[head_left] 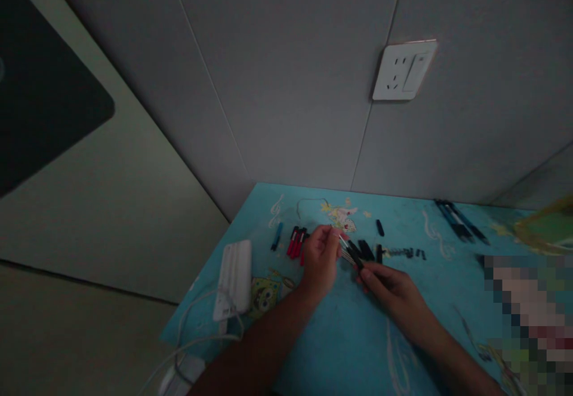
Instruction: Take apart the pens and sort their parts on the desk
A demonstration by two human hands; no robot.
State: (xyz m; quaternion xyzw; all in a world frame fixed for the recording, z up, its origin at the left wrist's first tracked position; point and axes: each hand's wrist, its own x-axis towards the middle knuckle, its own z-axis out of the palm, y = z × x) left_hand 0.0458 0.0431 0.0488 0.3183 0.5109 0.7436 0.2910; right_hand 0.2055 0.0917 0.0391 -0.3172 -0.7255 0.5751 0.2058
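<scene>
My right hand (389,285) is closed around a slim black pen barrel (355,256), held tilted above the table. A thin pale pen refill (343,242) runs from the barrel's upper end to the pinched fingertips of my left hand (320,258). Beneath and behind the hands lie black pen parts (366,250) and several thin pale sticks, partly hidden. Red pen pieces with black ends (293,242) are just left of my left hand, and a blue one (277,236) lies farther left. A lone black cap (380,227) rests behind the hands.
The turquoise table (331,348) meets a grey wall with a socket (404,70). A white power bank (233,279) with a cable is at left. Small dark parts (405,253) form a row at right; several dark pens (461,223) lie beyond. A blurred patch covers the right edge.
</scene>
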